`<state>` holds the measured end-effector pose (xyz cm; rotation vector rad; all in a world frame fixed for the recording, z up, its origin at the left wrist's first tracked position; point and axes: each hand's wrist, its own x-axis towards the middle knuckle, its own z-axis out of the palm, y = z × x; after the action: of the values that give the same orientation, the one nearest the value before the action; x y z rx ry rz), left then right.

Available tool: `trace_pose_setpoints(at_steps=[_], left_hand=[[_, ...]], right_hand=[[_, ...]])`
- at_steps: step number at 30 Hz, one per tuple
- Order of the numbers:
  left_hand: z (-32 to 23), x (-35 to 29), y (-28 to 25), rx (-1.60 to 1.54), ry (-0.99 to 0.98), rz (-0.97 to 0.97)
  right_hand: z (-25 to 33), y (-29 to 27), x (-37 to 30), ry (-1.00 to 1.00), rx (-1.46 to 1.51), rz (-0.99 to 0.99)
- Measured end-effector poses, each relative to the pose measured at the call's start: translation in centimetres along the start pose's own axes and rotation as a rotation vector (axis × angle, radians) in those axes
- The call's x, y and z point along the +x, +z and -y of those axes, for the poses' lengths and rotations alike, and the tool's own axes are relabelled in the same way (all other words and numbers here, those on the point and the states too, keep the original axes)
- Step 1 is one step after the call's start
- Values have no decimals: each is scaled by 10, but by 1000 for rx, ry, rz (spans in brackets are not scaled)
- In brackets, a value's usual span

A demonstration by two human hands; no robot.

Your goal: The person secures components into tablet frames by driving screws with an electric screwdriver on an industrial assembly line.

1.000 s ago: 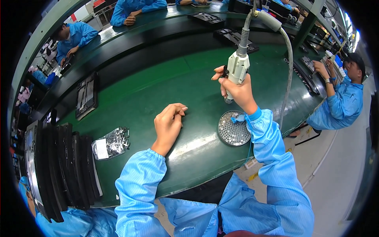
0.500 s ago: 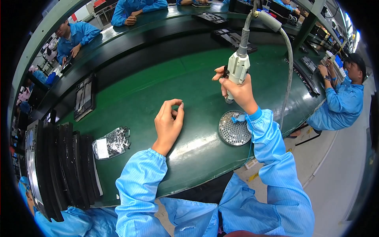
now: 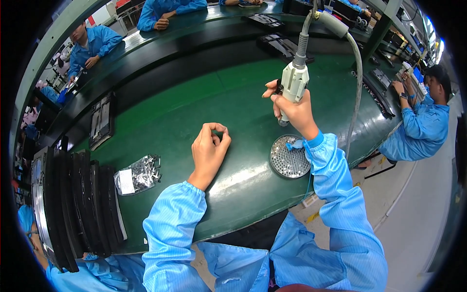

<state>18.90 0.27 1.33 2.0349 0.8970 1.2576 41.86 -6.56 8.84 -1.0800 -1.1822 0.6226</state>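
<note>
A white electric screwdriver (image 3: 295, 82) hangs from a grey cable, and my right hand (image 3: 297, 111) is wrapped round its lower body, with the tip held above the green worktop (image 3: 243, 102). Below that hand sits a round dish of small screws (image 3: 290, 158), a scrap of blue material at its rim. My left hand (image 3: 209, 152) rests over the middle of the worktop, thumb and forefinger bent together in a pinch. Whatever may be between those fingertips is too small to make out. Left of it lies a clear bag of small dark metal parts (image 3: 138, 176) with a white label.
A stack of black panels (image 3: 78, 204) stands on edge at the left. Along the dark conveyor belt (image 3: 170, 68) lie a black panel (image 3: 101, 121) and more panels (image 3: 278, 47) farther back. Co-workers in blue sit across the belt and at the right.
My left thumb and forefinger have curled closer together. The panels on the belt have shifted slightly left. My right hand stays almost still with the screwdriver.
</note>
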Motion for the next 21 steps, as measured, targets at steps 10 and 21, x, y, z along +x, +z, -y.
trace_pose_setpoints(at_steps=[10, 21], left_hand=[[0, 3, -4, 31, 86, -22], [34, 150, 101, -17, -55, -21]], right_hand=[[1, 2, 1, -1, 19, 5], [-11, 2, -5, -155, -129, -53]])
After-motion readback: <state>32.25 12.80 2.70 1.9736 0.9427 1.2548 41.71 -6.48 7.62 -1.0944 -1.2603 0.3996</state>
